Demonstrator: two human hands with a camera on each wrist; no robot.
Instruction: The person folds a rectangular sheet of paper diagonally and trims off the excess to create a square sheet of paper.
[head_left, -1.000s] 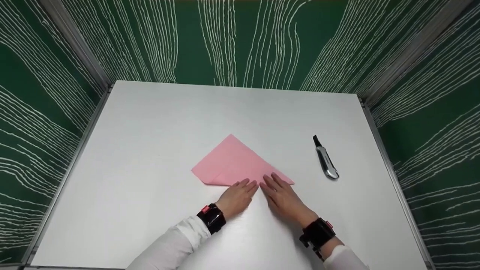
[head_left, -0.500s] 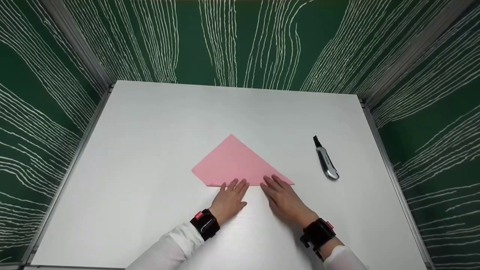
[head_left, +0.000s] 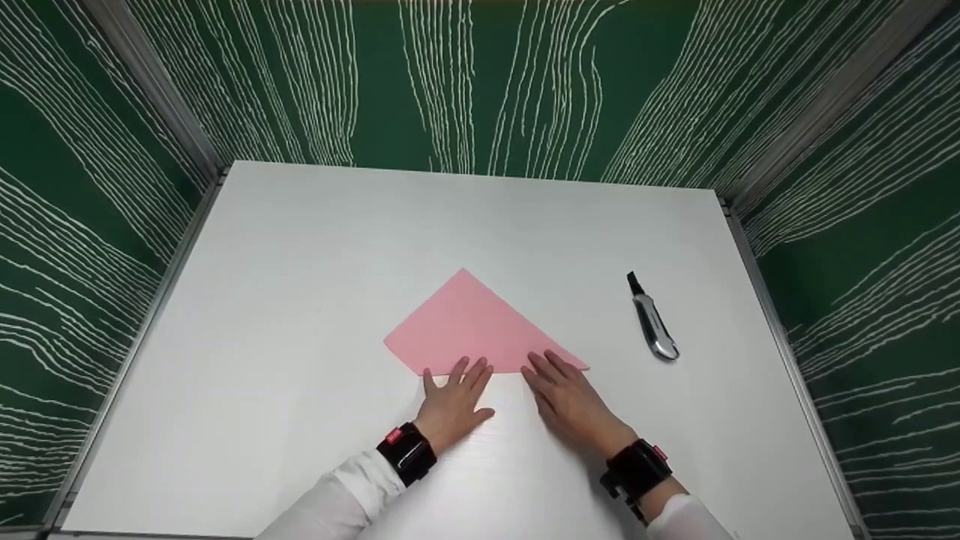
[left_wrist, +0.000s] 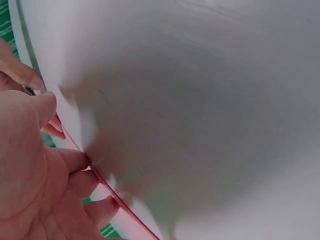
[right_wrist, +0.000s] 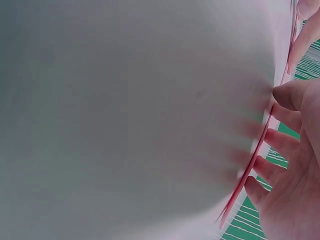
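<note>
A folded sheet of pink paper [head_left: 465,322] lies flat on the white table, its straight folded edge toward me and one corner pointing away. My left hand [head_left: 454,405] rests with spread fingers on the near edge, left of the middle. Toward the paper's right corner, my right hand [head_left: 574,401] presses down with straight fingers close together. Both wrist views show fingertips on the pink edge: the left hand [left_wrist: 40,175] in one, the right hand [right_wrist: 295,165] in the other. Neither hand grips anything.
A utility knife [head_left: 654,326] with a silver and black handle lies right of the paper. Green walls [head_left: 525,90] with white wavy lines surround the white table [head_left: 300,247] at the back and sides.
My left hand has slid left along the near edge and its fingers have spread. The paper's lower left part now lies flatter. My right hand stays in place.
</note>
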